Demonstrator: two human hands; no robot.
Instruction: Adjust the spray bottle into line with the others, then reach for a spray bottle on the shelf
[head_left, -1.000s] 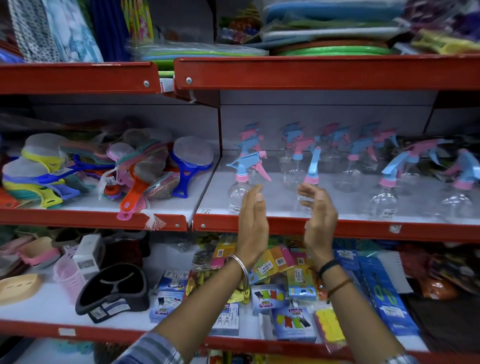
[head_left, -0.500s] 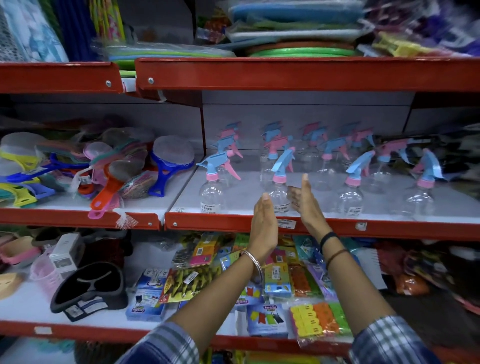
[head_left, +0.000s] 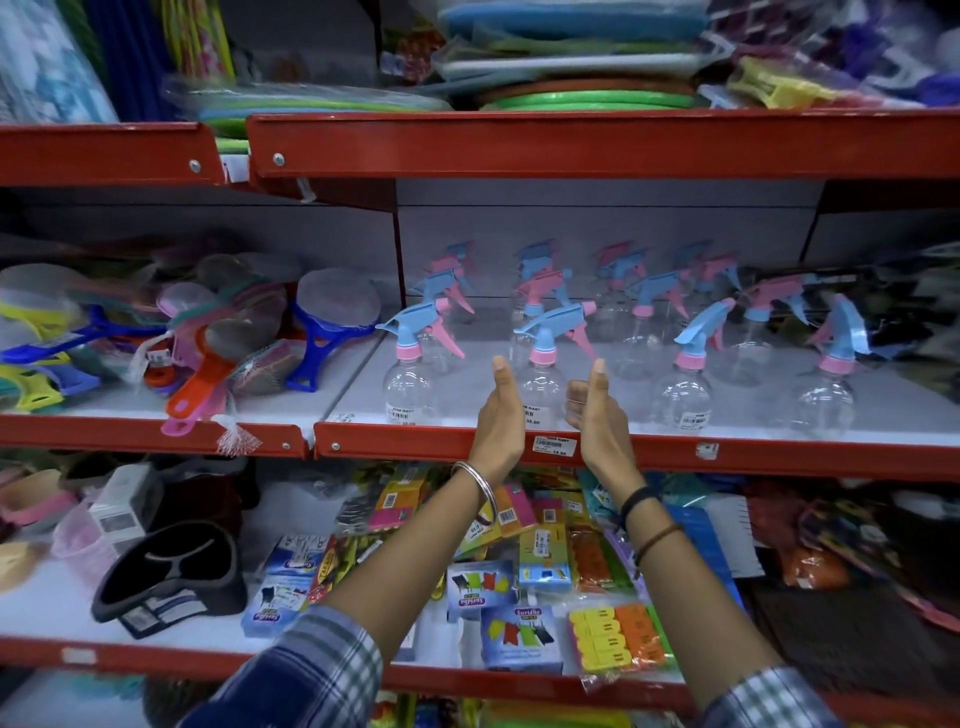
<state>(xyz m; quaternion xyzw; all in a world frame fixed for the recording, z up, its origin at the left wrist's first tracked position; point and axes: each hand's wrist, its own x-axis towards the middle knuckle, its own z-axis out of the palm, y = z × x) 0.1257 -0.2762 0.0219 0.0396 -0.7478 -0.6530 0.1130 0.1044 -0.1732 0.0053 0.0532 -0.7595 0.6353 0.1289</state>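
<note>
Both my hands are raised in front of a red shop shelf (head_left: 727, 451), palms facing each other. Between them stands a clear spray bottle (head_left: 543, 387) with a blue trigger and pink collar, at the shelf's front. My left hand (head_left: 501, 415) is held flat just left of the bottle, fingers straight up. My right hand (head_left: 597, 413) is just right of it, with straight fingers. Whether either hand touches the bottle I cannot tell. Neither holds anything. Another like bottle (head_left: 410, 384) stands further left.
Several more spray bottles (head_left: 683, 387) fill the shelf behind and to the right. Coloured strainers (head_left: 197, 384) lie on the left shelf. Below are packets of clips (head_left: 519, 636), a black holder (head_left: 171, 577) and boxes. Folded mats (head_left: 587, 98) sit above.
The view has shifted right and closer. My hands have dropped slightly and now flank the front bottle; the right hand's curled fingers have straightened.
</note>
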